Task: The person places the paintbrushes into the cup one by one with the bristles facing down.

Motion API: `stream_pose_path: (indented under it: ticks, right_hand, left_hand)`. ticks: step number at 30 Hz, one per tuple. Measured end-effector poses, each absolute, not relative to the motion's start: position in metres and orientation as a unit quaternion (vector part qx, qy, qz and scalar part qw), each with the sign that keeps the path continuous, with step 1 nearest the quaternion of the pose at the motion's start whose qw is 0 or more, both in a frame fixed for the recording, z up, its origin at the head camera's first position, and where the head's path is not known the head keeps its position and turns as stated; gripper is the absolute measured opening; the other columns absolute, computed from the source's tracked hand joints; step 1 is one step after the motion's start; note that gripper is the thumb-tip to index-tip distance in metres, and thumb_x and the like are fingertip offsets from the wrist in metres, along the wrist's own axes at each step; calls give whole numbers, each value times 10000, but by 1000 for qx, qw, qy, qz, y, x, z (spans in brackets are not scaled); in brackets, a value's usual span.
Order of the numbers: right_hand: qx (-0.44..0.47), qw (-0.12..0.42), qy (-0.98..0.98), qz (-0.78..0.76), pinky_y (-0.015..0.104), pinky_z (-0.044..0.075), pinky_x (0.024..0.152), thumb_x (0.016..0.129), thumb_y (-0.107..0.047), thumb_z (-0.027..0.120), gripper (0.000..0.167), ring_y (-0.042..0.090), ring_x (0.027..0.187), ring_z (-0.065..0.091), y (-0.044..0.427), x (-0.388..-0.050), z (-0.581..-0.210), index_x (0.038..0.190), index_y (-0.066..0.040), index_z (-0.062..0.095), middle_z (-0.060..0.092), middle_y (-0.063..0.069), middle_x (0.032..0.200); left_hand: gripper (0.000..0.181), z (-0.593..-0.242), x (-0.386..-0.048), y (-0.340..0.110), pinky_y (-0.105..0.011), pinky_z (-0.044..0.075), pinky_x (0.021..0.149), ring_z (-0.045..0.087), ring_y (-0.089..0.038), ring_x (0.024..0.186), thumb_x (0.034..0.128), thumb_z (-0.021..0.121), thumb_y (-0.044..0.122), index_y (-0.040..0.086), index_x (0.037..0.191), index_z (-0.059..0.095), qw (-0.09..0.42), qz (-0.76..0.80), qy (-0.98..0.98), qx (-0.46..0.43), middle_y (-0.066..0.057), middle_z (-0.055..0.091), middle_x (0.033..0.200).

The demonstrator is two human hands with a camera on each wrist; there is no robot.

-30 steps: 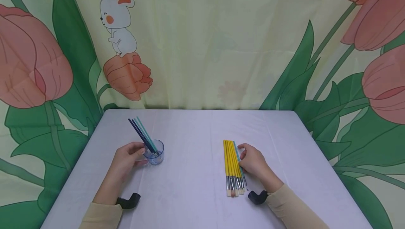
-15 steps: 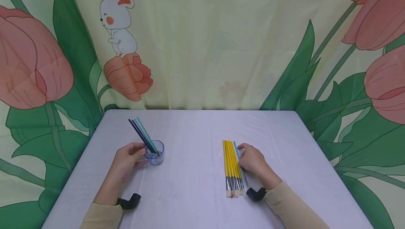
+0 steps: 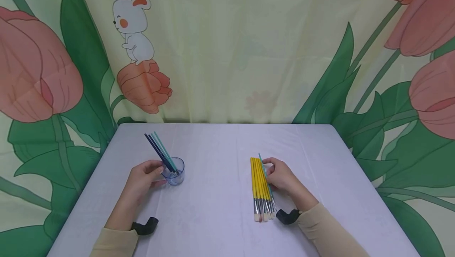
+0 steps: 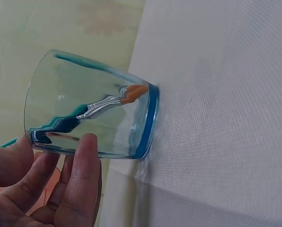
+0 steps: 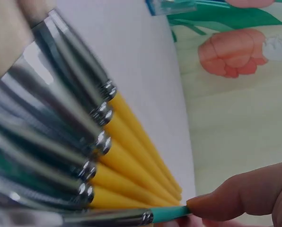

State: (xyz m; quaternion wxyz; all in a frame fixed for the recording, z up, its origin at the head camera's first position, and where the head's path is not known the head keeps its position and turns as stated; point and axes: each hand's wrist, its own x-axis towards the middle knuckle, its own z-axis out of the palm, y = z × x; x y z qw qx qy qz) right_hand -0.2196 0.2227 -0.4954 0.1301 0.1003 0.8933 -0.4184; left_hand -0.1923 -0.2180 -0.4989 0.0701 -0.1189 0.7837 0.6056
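Note:
A clear blue-tinted glass (image 3: pixel 179 177) stands upright on the left of the table. Dark blue (image 3: pixel 155 148) and teal paintbrushes (image 3: pixel 162 146) lean in it, handles up. My left hand (image 3: pixel 140 180) grips the near side of the glass, thumb and fingers at its rim and wall in the left wrist view (image 4: pixel 79 175). At the right, my right hand (image 3: pixel 281 176) pinches a teal paintbrush (image 5: pixel 171 213) by its handle. That brush lies along the right side of a row of yellow-handled paintbrushes (image 3: pixel 258 180), bristles toward me. The right wrist view shows their metal ferrules up close.
A white cloth (image 3: pixel 213 194) covers the table. Behind it hangs a curtain (image 3: pixel 220 51) printed with tulips and a rabbit. Black wrist mounts (image 3: pixel 145 226) sit below both hands, the right one close to the bristle ends.
My right hand has shifted slightly left and away from me. The teal paintbrush in it moved the same way, its handle end now past the yellow ones. My left hand stayed still.

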Motion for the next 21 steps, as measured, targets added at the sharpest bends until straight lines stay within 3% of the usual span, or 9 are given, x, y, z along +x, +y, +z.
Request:
stream_pose_path:
  ticks: [7, 13, 21]
  right_hand:
    - [71, 122, 852, -504, 244, 525, 588, 836, 45, 714, 698, 222, 718, 553, 212, -221, -490, 1492, -152, 579, 586, 92, 957]
    - [42, 112, 813, -570, 256, 581, 633, 878, 43, 698, 669, 235, 800, 576, 192, -222, -484, 1500, -158, 557, 599, 105, 1003]
    - [18, 103, 779, -618, 356, 658, 651, 890, 61, 678, 655, 213, 682, 578, 160, -228, -477, 1490, -172, 559, 594, 91, 994]
  left_hand:
    - [397, -499, -192, -218, -317, 679, 902, 645, -358, 1320, 1100, 638, 198, 32, 1460, 606, 70, 602, 786, -121, -227, 619, 1464]
    - [394, -500, -192, -219, -317, 679, 903, 645, -351, 1316, 1101, 635, 188, 30, 1460, 605, 70, 603, 785, -124, -227, 617, 1466]
    - [385, -502, -193, -219, -327, 678, 912, 639, -335, 1319, 1099, 636, 183, 33, 1454, 609, 69, 605, 784, -120, -225, 618, 1466]
